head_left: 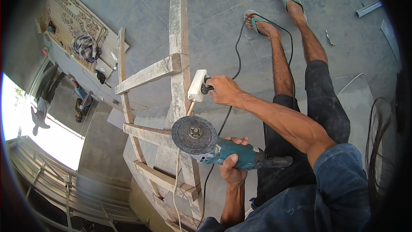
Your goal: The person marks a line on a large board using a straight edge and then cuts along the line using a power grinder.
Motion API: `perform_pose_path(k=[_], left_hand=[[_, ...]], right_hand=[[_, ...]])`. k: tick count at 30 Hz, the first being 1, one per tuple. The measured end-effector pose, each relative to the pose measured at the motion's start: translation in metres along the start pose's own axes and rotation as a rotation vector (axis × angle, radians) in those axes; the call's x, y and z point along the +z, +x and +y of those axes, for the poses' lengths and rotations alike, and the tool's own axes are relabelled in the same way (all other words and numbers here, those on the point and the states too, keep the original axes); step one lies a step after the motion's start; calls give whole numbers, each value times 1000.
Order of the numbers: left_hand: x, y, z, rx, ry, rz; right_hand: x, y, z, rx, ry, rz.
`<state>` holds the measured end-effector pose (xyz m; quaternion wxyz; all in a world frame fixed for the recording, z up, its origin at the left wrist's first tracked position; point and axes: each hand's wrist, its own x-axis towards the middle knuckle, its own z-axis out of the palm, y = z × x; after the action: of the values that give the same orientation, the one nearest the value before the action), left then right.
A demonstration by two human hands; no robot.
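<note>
My left hand (231,167) grips the teal angle grinder (243,157) around its body, fingers and thumb on either side. Its dark abrasive disc (186,139) faces up, in front of a wooden ladder-like frame. My right hand (225,89) holds a black plug (208,89) at the side of a white socket strip (195,85); the plug's pins are hidden. A pale cable (177,172) runs from the strip down past the disc, and a black cable (237,49) hangs loosely in a loop over my left sandal.
The wooden frame (179,25) stands at centre-left. My legs (319,99) extend over grey tiles. Two other people (79,107) are at the far left, near patterned boards (60,13) with a bundled cloth (85,47). Metal railings (43,176) fill the lower left; metal offcuts (368,9) lie upper right.
</note>
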<state>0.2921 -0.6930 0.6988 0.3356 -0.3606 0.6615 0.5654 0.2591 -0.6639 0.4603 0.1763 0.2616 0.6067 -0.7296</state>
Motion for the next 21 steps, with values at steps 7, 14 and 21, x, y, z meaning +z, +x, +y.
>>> perform_pose_path(k=[7,14,21], left_hand=[[3,-3,-3,-10,-32,0],[8,-5,-1,0,-45,-22],[13,-5,0,-8,-40,-13]], right_hand=[[4,3,-23,17,-20,23],[4,9,-28,4,-26,85],[5,4,-23,18,70,103]])
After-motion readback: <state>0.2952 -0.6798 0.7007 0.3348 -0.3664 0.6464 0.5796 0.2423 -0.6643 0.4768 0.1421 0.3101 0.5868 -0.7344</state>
